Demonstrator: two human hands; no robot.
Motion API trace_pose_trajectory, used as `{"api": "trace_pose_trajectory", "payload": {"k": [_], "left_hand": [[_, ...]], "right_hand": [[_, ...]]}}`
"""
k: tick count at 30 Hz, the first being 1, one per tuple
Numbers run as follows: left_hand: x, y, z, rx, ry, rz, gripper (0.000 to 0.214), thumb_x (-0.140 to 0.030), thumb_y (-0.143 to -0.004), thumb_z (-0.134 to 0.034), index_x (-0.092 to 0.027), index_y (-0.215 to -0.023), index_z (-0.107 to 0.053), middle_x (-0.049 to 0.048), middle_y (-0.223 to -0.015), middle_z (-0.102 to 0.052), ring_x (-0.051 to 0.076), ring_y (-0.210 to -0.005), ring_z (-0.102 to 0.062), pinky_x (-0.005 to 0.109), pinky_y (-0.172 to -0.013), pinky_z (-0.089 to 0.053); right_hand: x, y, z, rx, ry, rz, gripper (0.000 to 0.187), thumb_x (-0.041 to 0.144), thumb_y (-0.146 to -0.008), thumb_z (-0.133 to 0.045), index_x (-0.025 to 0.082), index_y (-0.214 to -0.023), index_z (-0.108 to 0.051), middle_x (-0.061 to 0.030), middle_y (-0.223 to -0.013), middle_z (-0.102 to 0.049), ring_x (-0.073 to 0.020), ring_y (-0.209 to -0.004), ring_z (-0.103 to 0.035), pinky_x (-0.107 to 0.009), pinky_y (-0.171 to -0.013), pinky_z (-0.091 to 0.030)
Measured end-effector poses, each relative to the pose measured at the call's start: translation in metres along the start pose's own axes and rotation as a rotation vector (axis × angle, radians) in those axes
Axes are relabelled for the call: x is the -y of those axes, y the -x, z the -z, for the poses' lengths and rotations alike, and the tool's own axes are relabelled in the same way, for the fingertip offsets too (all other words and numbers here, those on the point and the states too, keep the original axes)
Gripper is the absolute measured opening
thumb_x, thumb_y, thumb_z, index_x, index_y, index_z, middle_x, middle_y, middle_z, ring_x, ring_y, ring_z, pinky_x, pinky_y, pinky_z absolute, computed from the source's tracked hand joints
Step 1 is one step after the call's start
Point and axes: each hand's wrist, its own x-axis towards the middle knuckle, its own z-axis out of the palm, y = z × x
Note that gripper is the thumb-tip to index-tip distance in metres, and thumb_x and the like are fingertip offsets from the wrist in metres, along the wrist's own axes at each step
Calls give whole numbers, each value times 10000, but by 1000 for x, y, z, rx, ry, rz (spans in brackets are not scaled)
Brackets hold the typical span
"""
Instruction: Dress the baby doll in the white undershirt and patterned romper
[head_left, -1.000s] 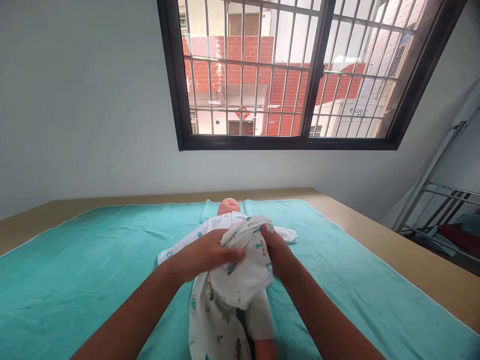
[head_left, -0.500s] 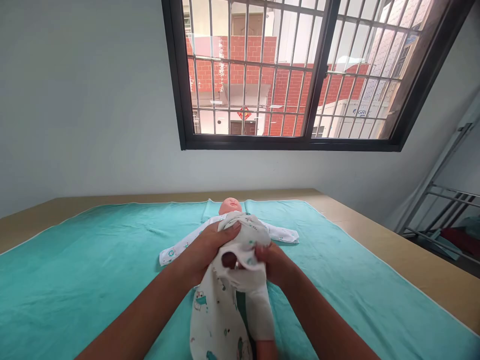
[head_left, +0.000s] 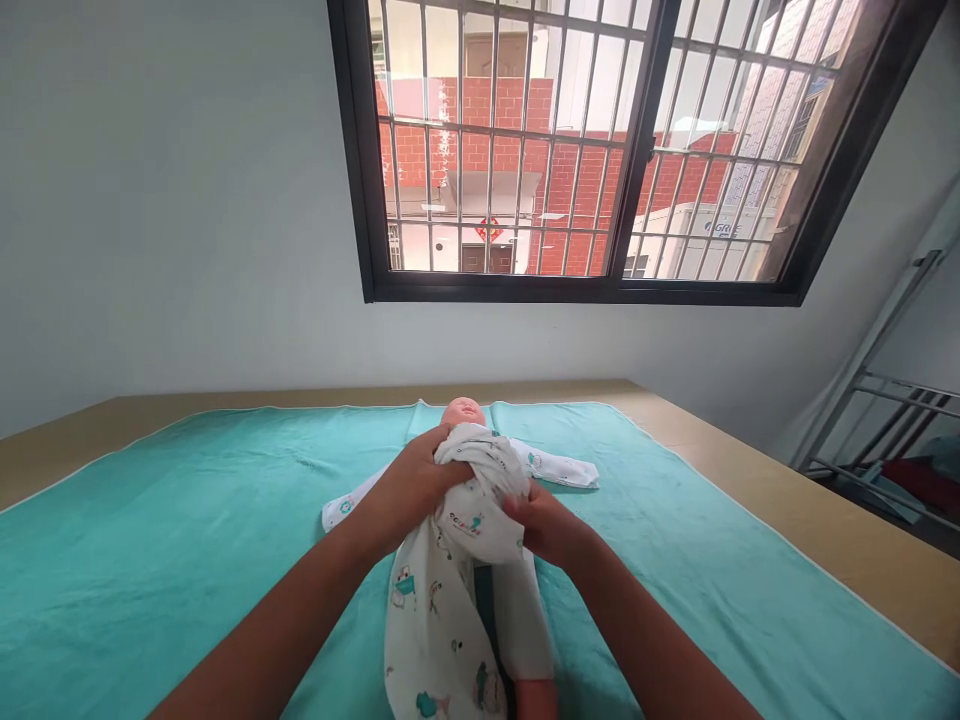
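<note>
A baby doll point(head_left: 461, 412) lies on its back in the middle of a teal blanket point(head_left: 187, 520), head toward the window. It wears a white printed garment point(head_left: 439, 610) with small green figures. My left hand point(head_left: 409, 487) grips the bunched cloth at the doll's chest from the left, fingers curled over it. My right hand point(head_left: 546, 523) pinches the same bunched cloth from the right. One white sleeve point(head_left: 562, 466) lies spread out to the right. A bare doll foot point(head_left: 536, 698) shows at the bottom edge.
The blanket covers a wide wooden platform point(head_left: 825, 520) against a pale wall. A barred window point(head_left: 592, 150) is above. A grey metal frame point(head_left: 877, 410) stands at the right, with dark things on the floor behind it.
Both hands have moved the bunched cloth up the doll's body toward its chest. The left hand now sits higher, near the neck, and the right hand has closed in on the cloth.
</note>
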Motion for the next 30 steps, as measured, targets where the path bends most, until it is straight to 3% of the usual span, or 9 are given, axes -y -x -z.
{"api": "trace_pose_trajectory", "payload": {"k": [3,5,10,12,17,21,24,27,30], "left_hand": [[-2,2,1,147,223,21,304,-236,-806,-639,-195,-1107,-645,32,-941,-661,183,-823,-576,273,-693,-459],[-4,3,1,236,358,17,293,-195,-806,-638,-175,-1097,-648,49,-953,-658,174,-815,-574,271,-704,-464],[-1,3,-5,268,575,37,259,-214,-809,-656,-153,-1061,-648,68,-915,-649,181,-797,-603,281,-707,-489],[-2,5,-7,274,594,48,306,-246,-794,-685,-155,-1083,-640,64,-890,-648,179,-778,-606,277,-695,-490],[-11,8,-8,270,219,81,313,-286,-797,-677,-177,-1088,-642,44,-907,-669,185,-792,-608,295,-721,-482],[-5,3,-7,100,-254,-66,174,-324,-806,-635,-196,-924,-649,20,-897,-682,204,-810,-612,318,-746,-471],[1,0,-7,68,-382,-90,131,-329,-812,-610,-213,-870,-628,6,-875,-688,206,-798,-614,303,-697,-468],[-2,2,-7,140,-396,-89,159,-326,-806,-619,-242,-939,-645,-8,-947,-692,204,-841,-617,296,-704,-473],[-11,8,-6,256,-413,-74,344,-307,-743,-701,-291,-1080,-632,-23,-1054,-684,216,-928,-618,304,-759,-478]], "right_hand": [[1,2,-5,129,48,-70,619,580,-652,-789,150,-1082,-675,-81,-934,-692,-203,-876,-650,-310,-782,-497],[4,4,-7,145,40,-67,643,609,-640,-782,150,-1077,-677,-85,-943,-693,-206,-888,-650,-306,-772,-501],[10,6,-3,-23,-4,-13,601,595,-652,-781,162,-1054,-673,-56,-845,-699,-168,-761,-643,-267,-679,-507],[9,6,-1,-26,-15,-18,598,576,-647,-794,162,-1060,-669,-56,-842,-701,-172,-753,-643,-270,-670,-507],[13,4,2,73,5,-8,647,607,-678,-755,166,-1137,-640,-90,-979,-693,-197,-833,-648,-315,-756,-507],[20,3,2,39,117,53,708,689,-634,-729,166,-1104,-644,-79,-942,-687,-216,-886,-632,-325,-765,-504],[23,2,-4,5,350,-48,501,496,-566,-853,168,-905,-684,-26,-825,-671,-189,-810,-609,-300,-732,-482],[33,1,-16,-106,541,-99,225,255,-660,-785,188,-855,-694,-3,-836,-668,-177,-818,-596,-297,-734,-467],[50,5,-33,-257,588,23,266,150,-696,-686,209,-955,-696,6,-899,-678,-182,-885,-599,-304,-778,-464]]}}
